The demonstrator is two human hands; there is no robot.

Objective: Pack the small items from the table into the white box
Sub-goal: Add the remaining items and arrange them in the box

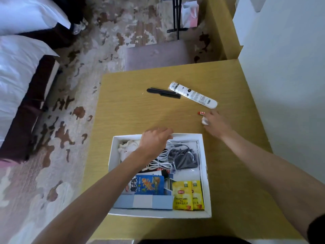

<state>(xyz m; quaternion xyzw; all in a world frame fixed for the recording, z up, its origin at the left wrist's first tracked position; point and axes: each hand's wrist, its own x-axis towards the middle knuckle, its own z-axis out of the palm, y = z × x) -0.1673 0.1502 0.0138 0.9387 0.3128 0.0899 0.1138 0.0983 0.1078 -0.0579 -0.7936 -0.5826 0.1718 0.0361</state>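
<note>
Wooden table point(133, 110) | comb point(163, 93), tube point(193, 95) loose — right hand point(216, 124) perhaps gripping something white

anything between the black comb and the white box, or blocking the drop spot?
Bare tabletop lies between the black comb and the white box. The left hand rests over the box's far rim, partly covering the opening there. The right hand is off to the side, clear of that path.

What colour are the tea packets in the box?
Yellow tea packets, with a red logo, seen best from the head camera.
</note>
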